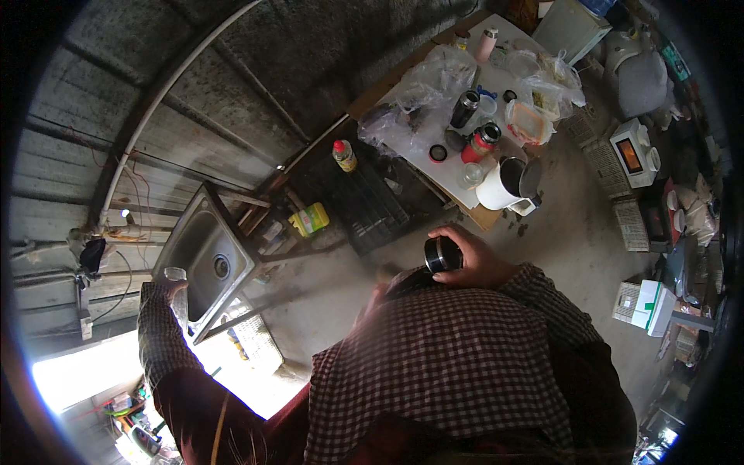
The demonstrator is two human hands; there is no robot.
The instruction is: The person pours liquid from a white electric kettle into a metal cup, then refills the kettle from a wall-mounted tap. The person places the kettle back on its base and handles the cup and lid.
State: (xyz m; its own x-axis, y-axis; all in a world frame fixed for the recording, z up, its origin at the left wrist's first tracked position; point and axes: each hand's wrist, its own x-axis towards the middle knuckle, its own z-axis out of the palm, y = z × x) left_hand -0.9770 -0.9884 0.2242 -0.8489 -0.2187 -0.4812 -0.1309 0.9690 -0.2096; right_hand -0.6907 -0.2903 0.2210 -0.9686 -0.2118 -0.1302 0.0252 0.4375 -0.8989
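Observation:
My left hand (177,288) is at the near-left rim of the stainless steel sink (203,247), beside a clear container (175,273) that it seems to hold; much of the hand is hidden by the sleeve. In front of my checked apron, my right hand (479,261) grips a dark cylindrical vessel with a shiny metal band (443,254), which seems to be a cup or flask. Beyond it, on the cluttered table (427,154), stand a red vacuum flask (479,143), a black vacuum flask (465,109), a glass jar (471,174) and a white electric kettle (499,187) with its lid raised.
Plastic bags (442,72) and food containers (529,122) cover much of the table. A red-capped bottle (344,156) stands on a black crate (366,197) between sink and table. A yellow jug (309,220) sits below. White appliances (635,154) line the right side.

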